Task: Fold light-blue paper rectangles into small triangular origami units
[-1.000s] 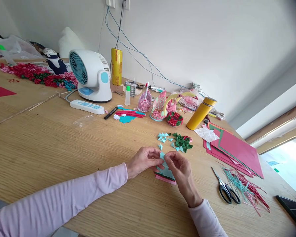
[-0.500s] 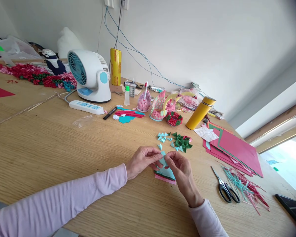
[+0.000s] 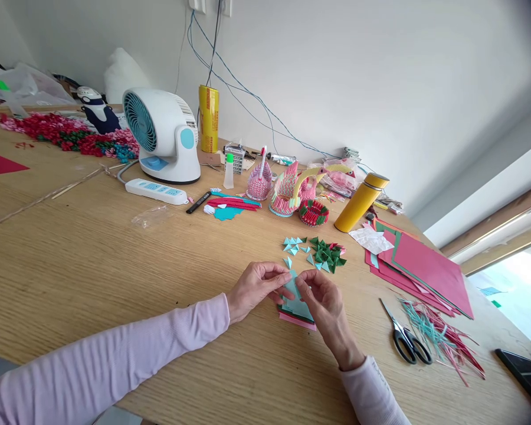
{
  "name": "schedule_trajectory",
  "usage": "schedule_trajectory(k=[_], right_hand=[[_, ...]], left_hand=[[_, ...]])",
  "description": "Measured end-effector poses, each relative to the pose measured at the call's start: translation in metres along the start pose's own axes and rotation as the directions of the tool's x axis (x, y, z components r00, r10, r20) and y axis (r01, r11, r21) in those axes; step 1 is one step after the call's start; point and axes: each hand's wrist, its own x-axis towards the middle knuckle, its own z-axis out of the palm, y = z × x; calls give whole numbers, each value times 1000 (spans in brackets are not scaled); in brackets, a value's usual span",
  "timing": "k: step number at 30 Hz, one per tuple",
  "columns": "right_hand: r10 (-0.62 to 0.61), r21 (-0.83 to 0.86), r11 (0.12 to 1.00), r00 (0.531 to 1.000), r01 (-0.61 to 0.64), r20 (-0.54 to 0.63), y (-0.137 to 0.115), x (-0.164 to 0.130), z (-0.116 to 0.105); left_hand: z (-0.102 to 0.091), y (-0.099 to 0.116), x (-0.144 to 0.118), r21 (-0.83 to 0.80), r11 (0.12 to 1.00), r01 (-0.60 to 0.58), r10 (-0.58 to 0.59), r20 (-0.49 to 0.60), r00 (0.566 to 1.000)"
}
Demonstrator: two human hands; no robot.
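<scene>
Between my two hands is a small light-blue paper piece (image 3: 293, 276), pinched at its edges. My left hand (image 3: 259, 288) grips its left side with thumb and forefinger. On the other side, my right hand (image 3: 323, 301) holds it the same way, partly covering it. Directly beneath lies a stack of small paper rectangles (image 3: 297, 319), light blue on top with dark green and pink below. Just beyond my fingers are several folded light-blue paper triangles (image 3: 293, 245) and a heap of dark green ones (image 3: 328, 254).
Scissors (image 3: 406, 339) and thin paper strips (image 3: 446, 336) lie to the right, near large coloured sheets (image 3: 431, 265). Behind stand a paper swan (image 3: 285, 195), a red-green paper ring (image 3: 314, 213), a yellow flask (image 3: 361, 203), a fan (image 3: 163, 136) and a power strip (image 3: 156, 191). A phone (image 3: 522, 372) rests far right.
My hands stay nearly in place, still pinching the light-blue paper, with only slight finger movement. The whole view has shifted a little.
</scene>
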Motion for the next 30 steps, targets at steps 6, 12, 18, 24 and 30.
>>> schedule_trajectory(k=[6, 12, 18, 24, 30], right_hand=[[-67, -34, 997, 998, 66, -21, -6, -1, 2], [-106, -4, 994, 994, 106, -30, 1, 0, 0], [-117, 34, 993, 993, 116, 34, -4, -1, -3], [-122, -11, 992, 990, 123, 74, -5, 0, -5], [-70, -24, 997, 992, 73, 103, -2, 3, -7]], left_hand=[[1, 0, -2, 56, 997, -54, 51, 64, 997], [3, 3, -3, 80, 996, -36, 33, 38, 999], [4, 3, -3, 120, 992, -42, 39, 32, 999], [5, 1, -2, 168, 984, -63, 60, 21, 998], [5, -1, -3, 214, 973, -89, 89, 8, 996]])
